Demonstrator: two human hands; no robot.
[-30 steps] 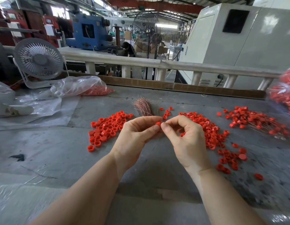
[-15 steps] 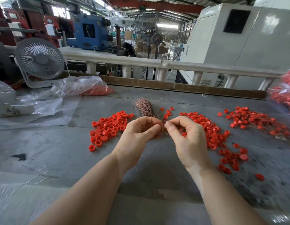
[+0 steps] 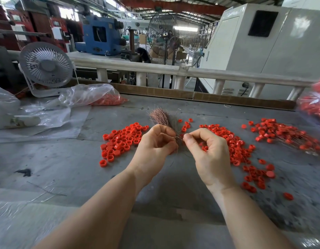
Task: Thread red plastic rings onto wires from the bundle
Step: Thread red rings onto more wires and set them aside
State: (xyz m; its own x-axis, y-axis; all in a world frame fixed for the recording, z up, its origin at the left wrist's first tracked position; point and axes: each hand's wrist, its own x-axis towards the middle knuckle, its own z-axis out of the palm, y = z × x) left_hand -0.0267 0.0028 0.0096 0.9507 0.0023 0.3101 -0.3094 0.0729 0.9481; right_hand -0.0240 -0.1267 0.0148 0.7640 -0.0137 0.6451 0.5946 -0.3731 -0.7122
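Left hand (image 3: 153,146) grips wire bundle (image 3: 161,116) at worktop (image 3: 65,168) centre, copper ends fanned toward far edge. Right hand (image 3: 207,151) pinches one wire at the bundle w/ thumb and forefinger. Red rings (image 3: 123,141) lie in piles left & right of hands.

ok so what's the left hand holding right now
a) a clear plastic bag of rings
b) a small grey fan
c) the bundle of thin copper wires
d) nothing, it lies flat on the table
c: the left hand has its fingers curled round the bundle of thin copper wires, whose brushy end fans out above the fist, while the right hand pinches at a strand beside it.
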